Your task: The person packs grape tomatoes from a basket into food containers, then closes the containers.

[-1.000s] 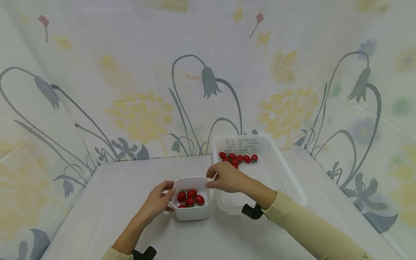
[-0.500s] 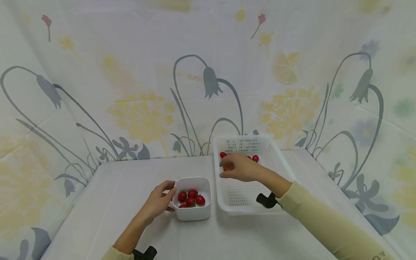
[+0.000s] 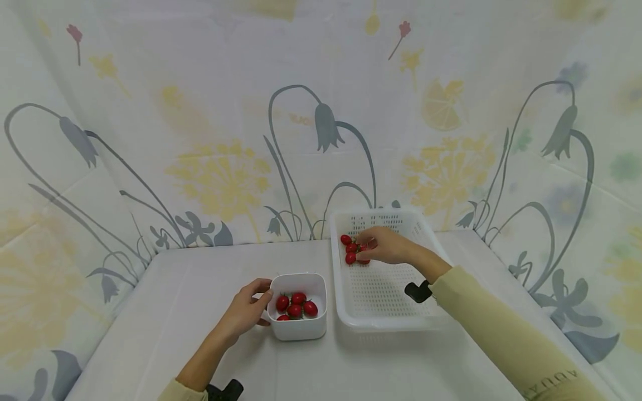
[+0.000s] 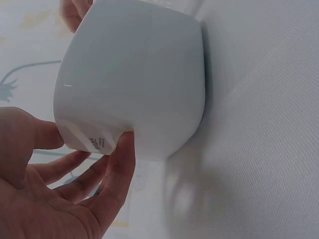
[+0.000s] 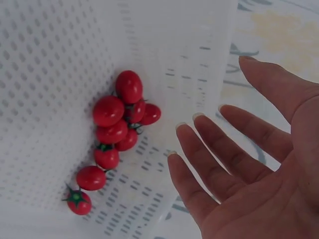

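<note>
A small white box (image 3: 298, 332) holds several red cherry tomatoes (image 3: 295, 311). My left hand (image 3: 244, 309) grips its left side, thumb at the rim; in the left wrist view the left hand's fingers (image 4: 122, 169) touch the glossy box wall (image 4: 134, 74). To the right stands a larger white perforated basket (image 3: 391, 322). Over its far left part is my right hand (image 3: 386, 245), next to several cherry tomatoes (image 3: 350, 258). In the right wrist view the fingers of the right hand (image 5: 249, 164) are spread and hold nothing; the basket tomatoes (image 5: 112, 132) lie in a cluster apart from them.
Both containers stand on a white-covered table (image 3: 210, 273), side by side with a narrow gap. Behind them hangs a floral-printed cloth (image 3: 220, 111). The basket's rim (image 3: 441, 245) rises around its slotted floor.
My right hand has gone from the small box's rim rightward and away, to above the tomatoes in the basket. The left hand and the box stay in place.
</note>
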`<state>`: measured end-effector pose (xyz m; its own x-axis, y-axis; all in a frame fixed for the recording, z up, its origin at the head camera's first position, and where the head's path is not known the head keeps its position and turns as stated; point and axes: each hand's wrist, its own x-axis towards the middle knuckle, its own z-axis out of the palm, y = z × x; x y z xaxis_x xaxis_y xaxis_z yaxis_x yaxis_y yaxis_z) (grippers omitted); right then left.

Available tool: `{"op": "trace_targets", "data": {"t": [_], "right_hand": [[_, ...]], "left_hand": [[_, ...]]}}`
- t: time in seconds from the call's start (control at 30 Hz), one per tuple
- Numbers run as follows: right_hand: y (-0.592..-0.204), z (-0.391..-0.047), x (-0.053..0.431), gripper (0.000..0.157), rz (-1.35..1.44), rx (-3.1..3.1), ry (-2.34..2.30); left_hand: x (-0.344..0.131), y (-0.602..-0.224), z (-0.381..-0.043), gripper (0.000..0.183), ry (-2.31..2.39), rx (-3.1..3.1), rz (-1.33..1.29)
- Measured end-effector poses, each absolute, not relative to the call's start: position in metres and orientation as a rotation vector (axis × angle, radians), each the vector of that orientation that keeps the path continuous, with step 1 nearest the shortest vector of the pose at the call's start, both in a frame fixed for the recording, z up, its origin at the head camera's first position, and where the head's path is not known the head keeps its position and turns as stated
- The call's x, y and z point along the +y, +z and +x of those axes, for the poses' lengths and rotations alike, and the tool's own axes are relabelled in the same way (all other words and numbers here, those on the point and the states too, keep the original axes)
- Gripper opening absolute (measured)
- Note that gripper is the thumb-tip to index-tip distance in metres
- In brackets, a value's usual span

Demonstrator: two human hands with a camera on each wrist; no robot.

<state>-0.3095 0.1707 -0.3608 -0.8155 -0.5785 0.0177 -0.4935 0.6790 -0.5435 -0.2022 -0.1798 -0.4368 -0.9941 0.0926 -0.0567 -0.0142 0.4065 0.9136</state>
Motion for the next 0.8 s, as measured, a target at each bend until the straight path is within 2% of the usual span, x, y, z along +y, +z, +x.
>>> {"op": "trace_targets", "data": {"t": [0.43, 0.8], "right_hand": [[-0.391, -0.338, 0.182, 0.041, -0.674, 2.759, -0.763], [-0.411, -0.351, 0.182, 0.035, -0.491, 2.711, -0.787]], "left_hand": [[-0.179, -0.434, -0.201, 0.034, 1.651, 2.553, 0.060], [-0.178, -0.434, -0.200, 0.034, 1.641, 2.557, 0.044]]}}
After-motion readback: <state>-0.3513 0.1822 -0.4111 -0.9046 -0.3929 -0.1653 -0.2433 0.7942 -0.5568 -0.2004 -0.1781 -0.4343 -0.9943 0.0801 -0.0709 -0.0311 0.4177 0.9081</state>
